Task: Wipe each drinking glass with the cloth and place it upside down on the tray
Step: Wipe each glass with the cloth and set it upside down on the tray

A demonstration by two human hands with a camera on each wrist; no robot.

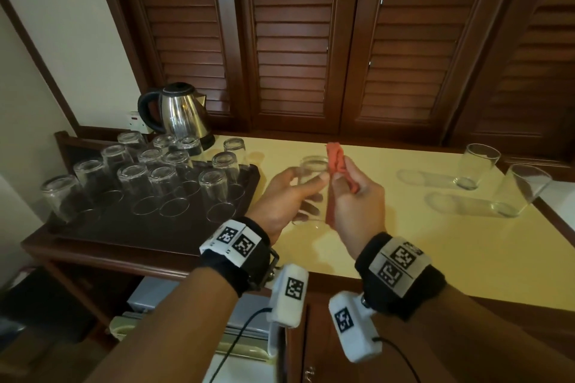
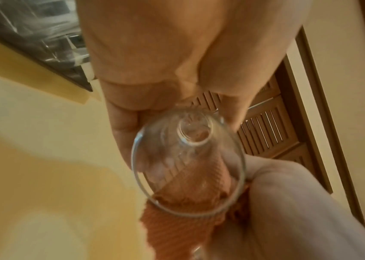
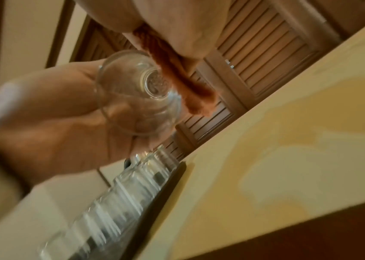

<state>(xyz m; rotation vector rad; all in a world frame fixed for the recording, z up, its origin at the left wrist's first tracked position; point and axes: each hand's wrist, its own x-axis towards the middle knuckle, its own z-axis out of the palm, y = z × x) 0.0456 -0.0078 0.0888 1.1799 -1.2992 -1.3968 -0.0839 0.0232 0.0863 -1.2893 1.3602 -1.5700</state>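
Note:
My left hand (image 1: pixel 306 193) grips a clear drinking glass (image 1: pixel 311 168) above the yellow counter, its mouth turned down towards me and its base up. The wrist views show the same glass (image 2: pixel 188 158) (image 3: pixel 136 98). My right hand (image 1: pixel 345 186) pinches a folded orange cloth (image 1: pixel 336 158) and holds it against the glass's right side. The cloth (image 2: pixel 177 228) hangs past the rim. The dark tray (image 1: pixel 124 227) on the left carries several upside-down glasses. Two more glasses (image 1: pixel 476 165) (image 1: pixel 519 190) stand upright at the right end of the counter.
A steel kettle (image 1: pixel 180 112) stands behind the tray, by a wall socket. Dark louvred doors close off the back of the counter. The tray (image 3: pixel 172 177) has bare room along its near edge. A cabinet front lies below the counter's front edge.

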